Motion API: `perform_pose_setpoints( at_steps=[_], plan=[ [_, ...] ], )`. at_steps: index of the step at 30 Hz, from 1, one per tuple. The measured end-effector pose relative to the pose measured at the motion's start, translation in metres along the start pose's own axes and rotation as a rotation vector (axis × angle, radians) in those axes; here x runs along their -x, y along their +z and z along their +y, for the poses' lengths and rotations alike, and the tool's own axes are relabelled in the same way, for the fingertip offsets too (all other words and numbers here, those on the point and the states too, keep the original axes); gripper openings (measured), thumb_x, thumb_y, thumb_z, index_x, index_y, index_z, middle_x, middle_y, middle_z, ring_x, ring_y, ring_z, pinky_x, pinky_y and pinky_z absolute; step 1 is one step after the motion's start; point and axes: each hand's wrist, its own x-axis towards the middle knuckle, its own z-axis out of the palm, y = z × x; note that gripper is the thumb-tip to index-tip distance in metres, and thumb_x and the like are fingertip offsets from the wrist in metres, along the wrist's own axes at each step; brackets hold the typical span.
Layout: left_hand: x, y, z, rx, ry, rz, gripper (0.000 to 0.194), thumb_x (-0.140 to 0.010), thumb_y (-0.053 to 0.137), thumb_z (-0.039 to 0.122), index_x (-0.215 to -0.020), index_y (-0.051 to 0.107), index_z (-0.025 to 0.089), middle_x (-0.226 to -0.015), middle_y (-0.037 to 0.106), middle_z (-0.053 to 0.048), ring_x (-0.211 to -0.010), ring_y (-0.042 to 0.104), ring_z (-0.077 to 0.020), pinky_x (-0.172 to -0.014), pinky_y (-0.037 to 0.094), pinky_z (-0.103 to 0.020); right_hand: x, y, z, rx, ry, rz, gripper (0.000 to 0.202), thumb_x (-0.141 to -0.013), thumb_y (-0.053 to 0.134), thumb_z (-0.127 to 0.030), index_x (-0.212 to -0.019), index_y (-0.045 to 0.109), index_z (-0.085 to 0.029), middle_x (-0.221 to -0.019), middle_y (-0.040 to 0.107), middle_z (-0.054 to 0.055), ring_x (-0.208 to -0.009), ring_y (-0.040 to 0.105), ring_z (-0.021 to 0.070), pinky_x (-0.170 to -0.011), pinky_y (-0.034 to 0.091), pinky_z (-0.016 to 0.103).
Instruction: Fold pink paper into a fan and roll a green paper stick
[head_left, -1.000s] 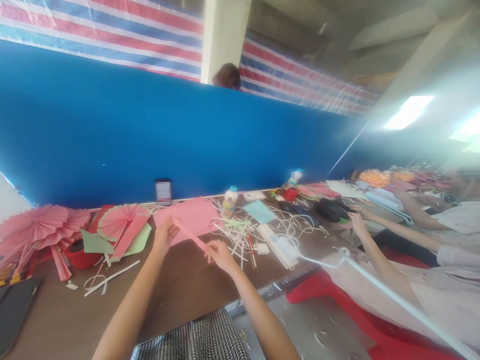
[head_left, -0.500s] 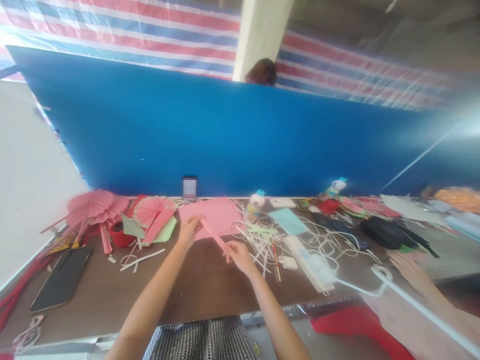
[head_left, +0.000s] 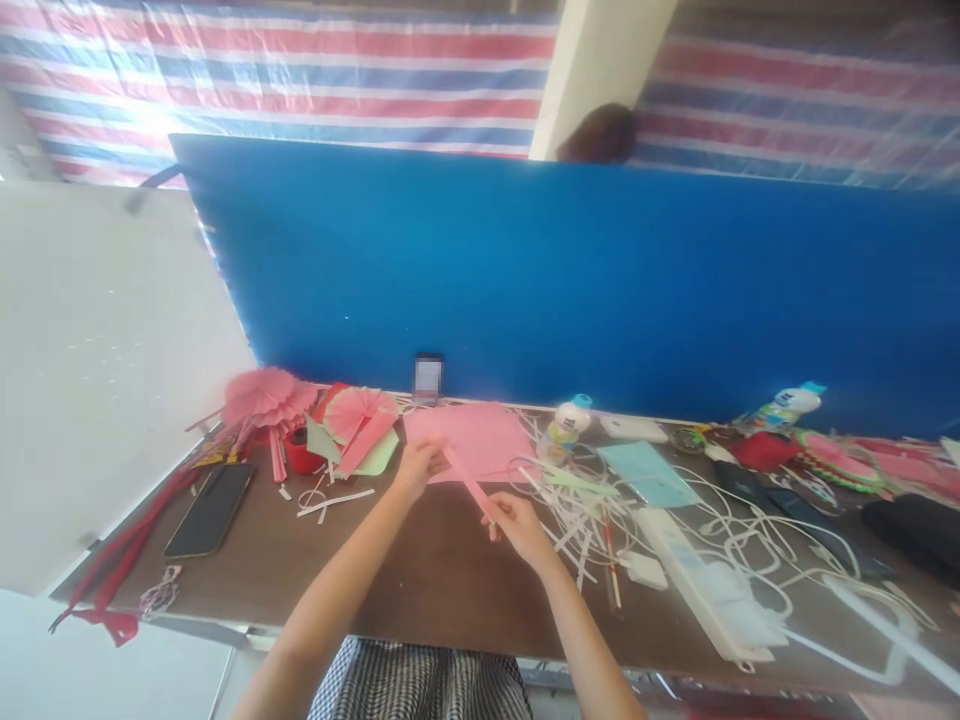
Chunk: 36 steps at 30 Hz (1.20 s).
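Note:
A narrow folded pink paper strip [head_left: 469,482] slants between my two hands above the brown table. My left hand [head_left: 421,466] pinches its upper end. Its lower end is between the fingers of my right hand [head_left: 516,522]. Behind them a pink sheet [head_left: 487,438] lies flat, partly covered by my left hand. To the left are a pink pleated paper fan [head_left: 363,418] and a larger pleated pink paper piece [head_left: 268,400]. White and green paper strips [head_left: 581,500] are heaped to the right of the sheet.
A black phone [head_left: 210,510] lies at the left. On the right are a bottle [head_left: 570,422], a light blue packet [head_left: 649,474], a white power strip [head_left: 697,590] and tangled cables. A blue panel [head_left: 480,270] stands behind the table [head_left: 420,590].
The view has swung left, so the table's contents appear further right. The other person's hand at the right is out of view. Both my hands still hold the strip.

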Motion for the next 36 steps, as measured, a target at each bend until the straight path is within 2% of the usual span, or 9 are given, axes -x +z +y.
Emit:
perform_pose_setpoints(
  at_steps=[8, 14, 16, 19, 21, 26, 28, 31, 36],
  plan=[
    [-0.001, -0.009, 0.009, 0.145, 0.010, 0.132, 0.024, -0.066, 0.066, 0.024, -0.084, 0.061, 0.009, -0.091, 0.066, -0.014, -0.080, 0.063, -0.0206, -0.077, 0.049, -0.031, 0.010, -0.018, -0.027, 0.117, 0.067, -0.114, 0.034, -0.074, 0.049, -0.048, -0.069, 0.055, -0.016, -0.060, 0.059, 0.001, -0.044, 0.051, 0.0090, -0.051, 0.042, 0.024],
    [-0.007, -0.033, 0.022, 0.251, 0.105, 0.291, 0.014, -0.072, 0.060, 0.015, -0.084, 0.059, 0.008, -0.089, 0.066, -0.013, -0.084, 0.063, -0.0183, -0.079, 0.049, -0.028, 0.019, -0.047, -0.032, 0.142, 0.119, -0.114, 0.031, -0.074, 0.052, -0.046, -0.066, 0.057, -0.016, -0.054, 0.056, -0.001, -0.045, 0.050, 0.0090, -0.048, 0.039, 0.022],
    [-0.005, -0.036, 0.017, 0.273, 0.083, 0.245, 0.016, -0.076, 0.055, 0.020, -0.086, 0.059, 0.008, -0.095, 0.064, -0.014, -0.089, 0.061, -0.0198, -0.082, 0.047, -0.031, 0.023, -0.054, -0.023, 0.010, 0.124, -0.056, 0.030, -0.073, 0.055, -0.044, -0.064, 0.056, -0.016, -0.053, 0.054, -0.002, -0.044, 0.048, 0.0079, -0.046, 0.037, 0.021],
    [0.005, -0.026, -0.008, 0.247, -0.111, -0.021, 0.022, -0.080, 0.048, 0.023, -0.092, 0.059, 0.008, -0.106, 0.059, -0.017, -0.098, 0.057, -0.0229, -0.088, 0.043, -0.037, 0.025, -0.049, -0.001, -0.329, 0.127, 0.029, 0.024, -0.070, 0.061, -0.039, -0.065, 0.056, -0.016, -0.057, 0.051, -0.003, -0.042, 0.042, 0.0050, -0.041, 0.030, 0.019],
    [0.015, -0.013, -0.028, 0.188, -0.255, -0.243, 0.023, -0.078, 0.051, 0.018, -0.098, 0.058, 0.009, -0.112, 0.056, -0.017, -0.103, 0.054, -0.0235, -0.092, 0.038, -0.039, 0.022, -0.035, 0.015, -0.565, 0.115, 0.076, 0.022, -0.067, 0.065, -0.034, -0.064, 0.055, -0.015, -0.054, 0.046, -0.005, -0.041, 0.037, 0.0030, -0.039, 0.026, 0.017],
    [0.027, 0.012, -0.063, 0.137, -0.311, -0.543, 0.031, -0.078, 0.055, 0.030, -0.101, 0.057, 0.010, -0.112, 0.056, -0.017, -0.102, 0.054, -0.0221, -0.092, 0.036, -0.036, 0.008, 0.011, 0.048, -0.953, 0.146, 0.033, 0.016, -0.064, 0.068, -0.023, -0.067, 0.055, -0.015, -0.052, 0.041, -0.007, -0.036, 0.026, 0.0001, -0.035, 0.022, 0.015],
    [0.025, 0.012, -0.070, 0.113, -0.330, -0.567, 0.031, -0.076, 0.056, 0.032, -0.098, 0.058, 0.009, -0.105, 0.060, -0.016, -0.095, 0.057, -0.0203, -0.087, 0.038, -0.033, 0.001, 0.024, 0.054, -1.021, 0.153, 0.018, 0.013, -0.065, 0.067, -0.019, -0.067, 0.054, -0.015, -0.051, 0.039, -0.008, -0.035, 0.024, -0.0002, -0.034, 0.022, 0.014],
    [0.017, 0.004, -0.080, 0.127, -0.309, -0.512, 0.023, -0.072, 0.061, 0.030, -0.085, 0.060, 0.010, -0.086, 0.064, -0.011, -0.084, 0.060, -0.0179, -0.078, 0.042, -0.029, -0.005, 0.036, 0.056, -1.007, 0.188, 0.027, 0.013, -0.066, 0.066, -0.021, -0.073, 0.057, -0.015, -0.052, 0.043, -0.007, -0.035, 0.027, 0.0000, -0.035, 0.024, 0.014],
    [0.001, -0.010, -0.087, 0.217, -0.322, -0.377, 0.020, -0.069, 0.065, 0.029, -0.077, 0.057, 0.012, -0.065, 0.060, -0.004, -0.073, 0.060, -0.0173, -0.068, 0.045, -0.029, -0.011, 0.030, 0.054, -0.563, 0.258, 0.157, 0.032, -0.071, 0.058, -0.043, -0.077, 0.059, -0.012, -0.062, 0.057, 0.002, -0.041, 0.044, 0.0050, -0.038, 0.028, 0.018]
  ],
)
